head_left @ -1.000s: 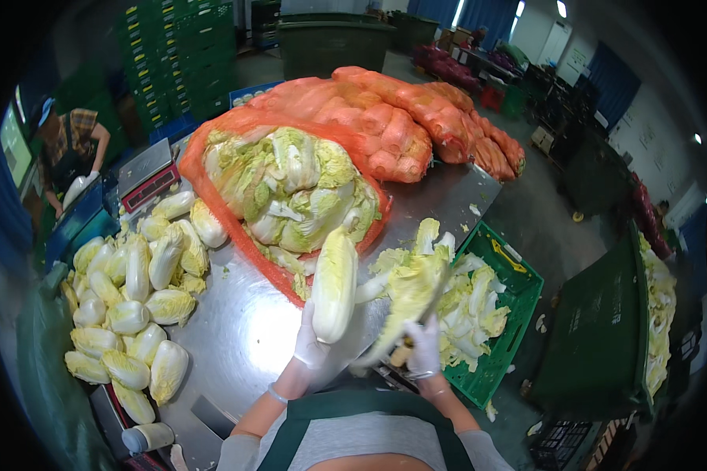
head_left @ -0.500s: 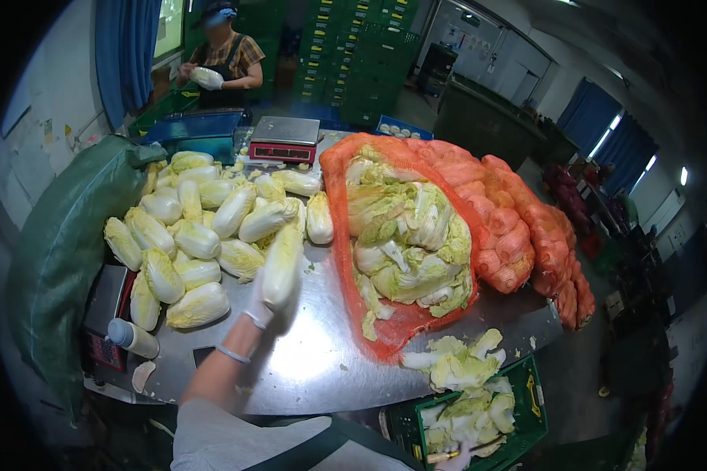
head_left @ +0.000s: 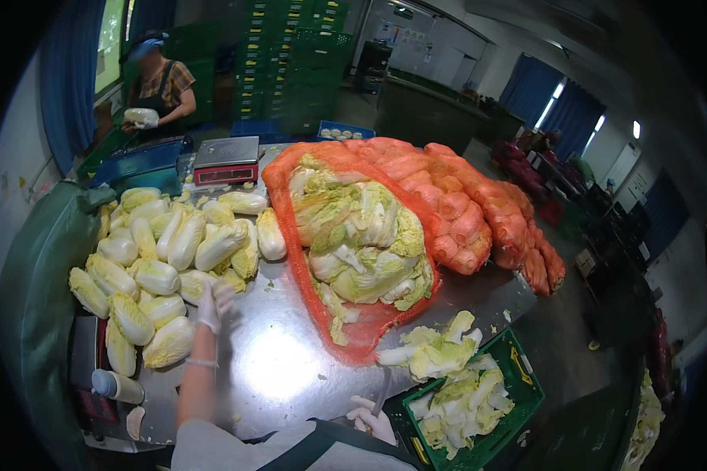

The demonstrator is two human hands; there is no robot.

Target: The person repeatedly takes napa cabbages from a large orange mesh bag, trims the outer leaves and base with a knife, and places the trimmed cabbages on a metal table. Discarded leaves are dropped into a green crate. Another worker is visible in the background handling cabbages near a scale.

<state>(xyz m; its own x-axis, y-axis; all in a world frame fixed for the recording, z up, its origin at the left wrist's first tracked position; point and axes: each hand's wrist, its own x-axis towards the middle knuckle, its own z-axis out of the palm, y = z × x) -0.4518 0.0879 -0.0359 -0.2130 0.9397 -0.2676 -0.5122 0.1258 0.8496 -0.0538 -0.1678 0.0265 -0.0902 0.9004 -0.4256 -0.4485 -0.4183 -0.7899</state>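
Observation:
My gloved left hand [head_left: 214, 302] is open and blurred, reaching beside the right edge of a pile of trimmed cabbages [head_left: 153, 279] on the steel table [head_left: 271, 373]. At the table's near edge my gloved right hand [head_left: 369, 420] is closed on a knife [head_left: 381, 392]. Right of the knife, loose leaves [head_left: 436, 349] lie by a green crate [head_left: 522, 361] holding more leaves. An open orange mesh bag [head_left: 306, 306] full of cabbages and leaves fills the table's middle.
Behind are full orange sacks [head_left: 456, 220], a scale [head_left: 226, 161], blue bins [head_left: 133, 165] and stacked crates [head_left: 291, 63]. At left stand a green sack [head_left: 39, 275] and bottle [head_left: 118, 386]. A co-worker [head_left: 157, 94] holds something pale. A large green bin [head_left: 573, 424] stands right.
My view has swung leftward. My left hand has put the cabbage it held onto the pile and let go. My right hand has left the leaf it held and is now lower, at the table edge.

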